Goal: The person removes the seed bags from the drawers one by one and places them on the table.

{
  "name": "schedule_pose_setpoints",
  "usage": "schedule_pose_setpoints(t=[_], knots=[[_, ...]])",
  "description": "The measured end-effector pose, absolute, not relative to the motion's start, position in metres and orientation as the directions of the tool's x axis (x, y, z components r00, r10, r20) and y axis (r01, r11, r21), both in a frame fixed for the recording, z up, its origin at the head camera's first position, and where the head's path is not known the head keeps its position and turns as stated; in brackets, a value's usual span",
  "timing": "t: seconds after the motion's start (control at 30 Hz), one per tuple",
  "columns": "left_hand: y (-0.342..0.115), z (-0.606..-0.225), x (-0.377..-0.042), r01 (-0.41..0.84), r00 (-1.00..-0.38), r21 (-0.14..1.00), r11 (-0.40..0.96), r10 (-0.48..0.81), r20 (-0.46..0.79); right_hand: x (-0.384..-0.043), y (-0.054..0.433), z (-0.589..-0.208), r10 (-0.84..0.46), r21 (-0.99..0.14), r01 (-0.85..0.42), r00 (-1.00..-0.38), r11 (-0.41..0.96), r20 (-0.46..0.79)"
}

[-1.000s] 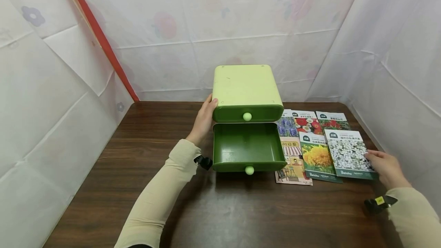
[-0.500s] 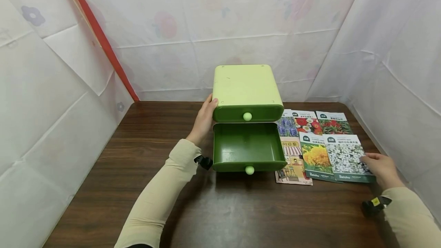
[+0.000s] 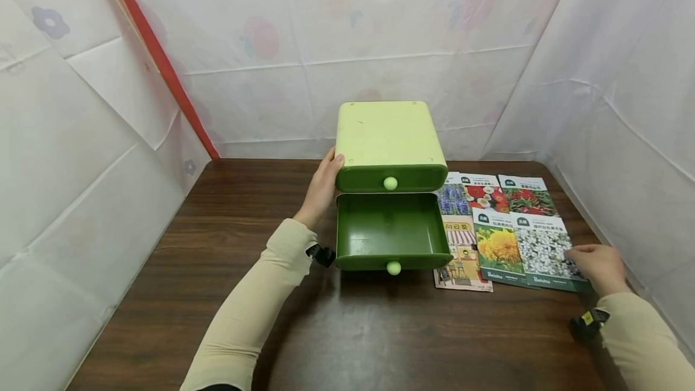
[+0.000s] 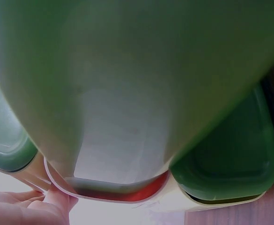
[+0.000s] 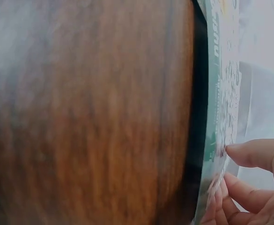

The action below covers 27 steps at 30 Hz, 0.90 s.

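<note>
A pale green drawer cabinet (image 3: 388, 131) stands on the table with its middle drawer (image 3: 388, 228) pulled out and bare inside. My left hand (image 3: 320, 189) rests against the cabinet's left side, thumb near the front corner and fingers fairly straight; the left wrist view shows part of that hand (image 4: 31, 206) beside the upper drawer. With my right hand (image 3: 599, 267) I pinch the right edge of a white-flower seed packet (image 3: 545, 249). In the right wrist view, thumb and fingers (image 5: 249, 152) hold the packet edge-on. It lies beside a yellow-flower seed packet (image 3: 498, 249), slightly overlapping it.
More seed packets lie right of the cabinet: a purple one (image 3: 452, 198), a red-and-white one (image 3: 482, 193), a red one (image 3: 526, 198) and a pink illustrated one (image 3: 461, 258). A lower drawer (image 4: 230, 150) is shut. White cloth (image 3: 641, 137) borders the table.
My right hand has moved the white-flower packet left and toward me, down beside the yellow-flower one. The left hand and cabinet have stayed in place.
</note>
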<state>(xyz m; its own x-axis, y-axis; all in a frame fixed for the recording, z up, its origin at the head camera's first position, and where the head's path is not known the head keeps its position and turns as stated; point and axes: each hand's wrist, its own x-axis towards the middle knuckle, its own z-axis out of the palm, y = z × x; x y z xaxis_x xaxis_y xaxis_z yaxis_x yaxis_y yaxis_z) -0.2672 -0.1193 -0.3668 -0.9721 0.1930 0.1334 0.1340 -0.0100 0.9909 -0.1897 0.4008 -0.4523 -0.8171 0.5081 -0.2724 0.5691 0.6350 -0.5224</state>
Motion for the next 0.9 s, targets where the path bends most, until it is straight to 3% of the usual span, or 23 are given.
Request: schedule_pose_setpoints(t=[0.2,0.47,0.9], knots=[[-0.119,-0.376,-0.273,0.150,-0.973,0.989,-0.012,0.177,0.150,-0.189,0.401,-0.450,0.491,-0.525,0.554,-0.828,0.646,-0.271],[-0.119,-0.378,-0.274,0.164,-0.974,0.986,-0.006,0.156,0.163,-0.200,0.401,-0.433,0.444,-0.608,0.491,-0.863,0.624,-0.242],[-0.119,-0.377,-0.274,0.153,-0.976,0.988,-0.003,0.155,0.152,-0.212,0.320,-0.382,0.161,-0.833,0.179,-0.981,0.524,-0.110]])
